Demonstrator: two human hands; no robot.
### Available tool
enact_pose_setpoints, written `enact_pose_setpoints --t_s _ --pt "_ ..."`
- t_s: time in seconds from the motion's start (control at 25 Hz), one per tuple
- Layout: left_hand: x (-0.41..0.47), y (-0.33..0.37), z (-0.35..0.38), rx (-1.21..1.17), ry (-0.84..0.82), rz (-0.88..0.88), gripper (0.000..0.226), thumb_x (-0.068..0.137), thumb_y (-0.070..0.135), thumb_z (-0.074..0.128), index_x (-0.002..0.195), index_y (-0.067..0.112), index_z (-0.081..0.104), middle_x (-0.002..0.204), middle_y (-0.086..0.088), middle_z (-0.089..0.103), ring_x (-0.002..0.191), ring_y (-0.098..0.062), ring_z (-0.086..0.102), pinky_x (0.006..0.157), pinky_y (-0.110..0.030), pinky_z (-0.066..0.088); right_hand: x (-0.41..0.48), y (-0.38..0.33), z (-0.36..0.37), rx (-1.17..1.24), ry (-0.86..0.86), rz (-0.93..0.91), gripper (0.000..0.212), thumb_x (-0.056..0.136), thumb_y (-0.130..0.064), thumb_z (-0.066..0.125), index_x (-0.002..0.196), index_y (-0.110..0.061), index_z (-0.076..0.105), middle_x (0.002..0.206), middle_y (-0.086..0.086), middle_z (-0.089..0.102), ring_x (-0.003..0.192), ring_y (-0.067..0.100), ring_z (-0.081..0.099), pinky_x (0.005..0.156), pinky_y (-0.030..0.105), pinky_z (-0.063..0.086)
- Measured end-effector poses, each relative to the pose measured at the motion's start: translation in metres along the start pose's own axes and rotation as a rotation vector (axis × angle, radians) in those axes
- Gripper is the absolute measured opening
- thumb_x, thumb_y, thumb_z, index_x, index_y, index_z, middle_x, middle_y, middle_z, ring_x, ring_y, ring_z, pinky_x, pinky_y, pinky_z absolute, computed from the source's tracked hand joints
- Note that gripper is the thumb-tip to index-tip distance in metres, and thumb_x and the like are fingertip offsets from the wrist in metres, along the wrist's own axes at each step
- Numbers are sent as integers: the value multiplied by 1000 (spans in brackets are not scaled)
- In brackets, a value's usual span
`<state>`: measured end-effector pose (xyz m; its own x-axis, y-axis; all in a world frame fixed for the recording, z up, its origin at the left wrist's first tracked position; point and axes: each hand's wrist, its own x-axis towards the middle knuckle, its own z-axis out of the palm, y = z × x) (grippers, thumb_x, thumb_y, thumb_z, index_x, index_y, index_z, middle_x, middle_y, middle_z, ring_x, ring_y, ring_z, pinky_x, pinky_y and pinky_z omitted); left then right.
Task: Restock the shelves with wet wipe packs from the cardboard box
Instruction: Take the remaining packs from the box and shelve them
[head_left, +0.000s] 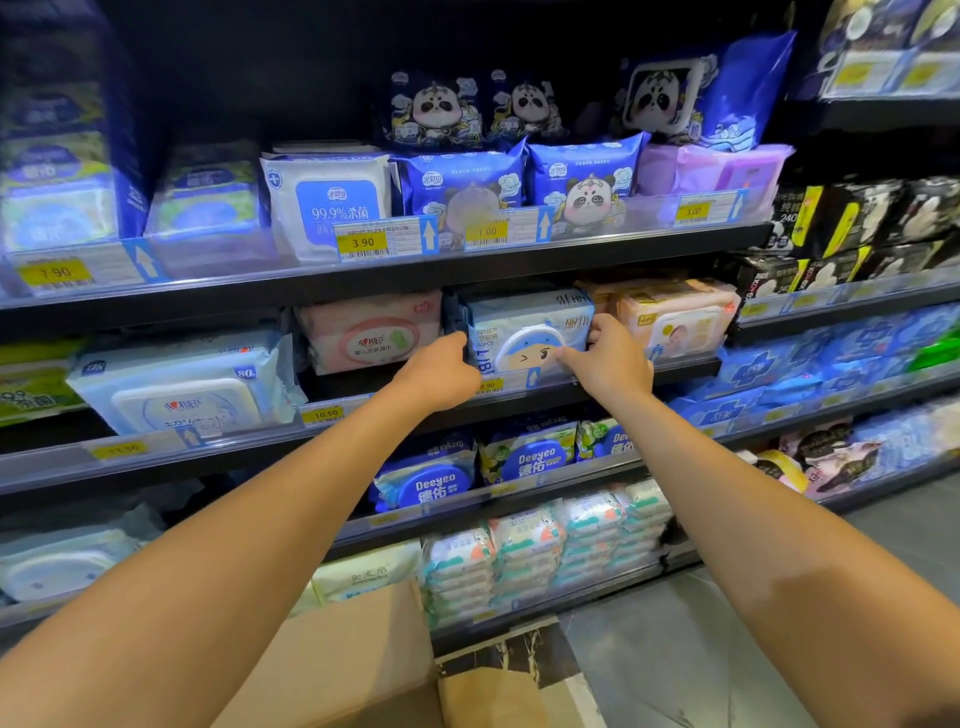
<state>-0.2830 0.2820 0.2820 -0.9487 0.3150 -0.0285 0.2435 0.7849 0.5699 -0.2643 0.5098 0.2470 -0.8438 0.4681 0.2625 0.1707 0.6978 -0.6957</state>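
A light-blue wet wipe pack (527, 327) with a cartoon face on its lid stands on the second shelf (691, 366), between a pink pack (371, 332) and a peach baby pack (675, 317). My left hand (441, 371) grips the pack's left edge. My right hand (610, 358) holds its right edge, thumb on top and fingers on the lid. Both arms reach forward from the bottom corners. The open cardboard box (353, 660) sits low in front of me; its inside is hidden.
Shelves above and below are packed with wipe packs: panda packs (587, 187) above, Deeyeo packs (530, 457) below, stacked small packs (545, 551) at the bottom. Price tags line the shelf rails. Grey floor (727, 649) lies to the right of the box.
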Motion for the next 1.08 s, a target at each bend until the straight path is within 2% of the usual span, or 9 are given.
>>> enact_pose_setpoints --t_s 0.08,0.2,0.32,0.44,0.52,0.6,0.72,0.92,1.08 --pt "5 -1 1 -27 -7 -8 48 84 11 50 132 13 56 138 -12 62 120 -32 61 103 -53 54 6 0 1 -4 -9 15 49 82 -51 81 119 -28 60 118 -4 72 110 27 66 96 53 51" --pt "10 -1 1 -19 -8 -16 49 89 10 51 137 14 53 141 -12 60 115 -26 58 105 -53 52 12 -1 4 -23 -13 29 49 83 -49 80 121 -26 59 120 -2 71 113 28 65 96 53 51" --pt "5 -1 2 56 10 4 47 91 25 54 138 17 52 138 -8 61 119 -31 61 101 -53 54 8 -3 6 -30 -19 25 50 85 -50 78 124 -25 59 124 0 70 118 30 62 97 54 52" --pt "-9 -1 4 204 50 28 49 95 38 55 140 20 48 133 -6 63 119 -32 60 102 -54 50 -5 -4 5 -37 -8 -2 51 83 -59 72 120 -25 62 121 -1 69 119 31 60 94 54 54" --pt "-24 -3 5 314 65 52 63 97 42 56 153 22 37 149 -6 53 137 -33 49 113 -60 38 -21 -6 1 -34 12 -21 58 80 -64 66 125 -26 61 127 -1 64 126 30 55 95 54 53" --pt "-42 -8 5 403 80 90 80 99 45 57 165 24 17 168 -2 29 154 -30 27 122 -65 20 -42 -8 -6 -74 -23 -18 70 85 -56 71 143 -22 50 145 2 52 139 32 43 105 55 45" --pt "-75 -20 6 526 124 132 88 99 51 57 166 30 5 175 -1 8 161 -28 3 125 -67 8 -81 -9 -14 -176 -84 -58 84 89 -50 73 156 -20 33 160 4 36 148 32 30 113 54 37" --pt "-147 -38 5 627 159 154 88 101 55 54 166 32 0 175 -1 -3 161 -28 -8 126 -65 2 -151 -23 -19 -243 -165 -183 88 91 -52 71 161 -22 27 168 4 24 154 28 20 121 51 31" --pt "-212 -69 8 594 163 92 87 100 56 55 166 32 3 176 1 -1 162 -26 -6 127 -63 3 -212 -44 -15 -247 -236 -249 83 92 -53 70 160 -25 30 169 2 20 155 26 18 121 52 29"
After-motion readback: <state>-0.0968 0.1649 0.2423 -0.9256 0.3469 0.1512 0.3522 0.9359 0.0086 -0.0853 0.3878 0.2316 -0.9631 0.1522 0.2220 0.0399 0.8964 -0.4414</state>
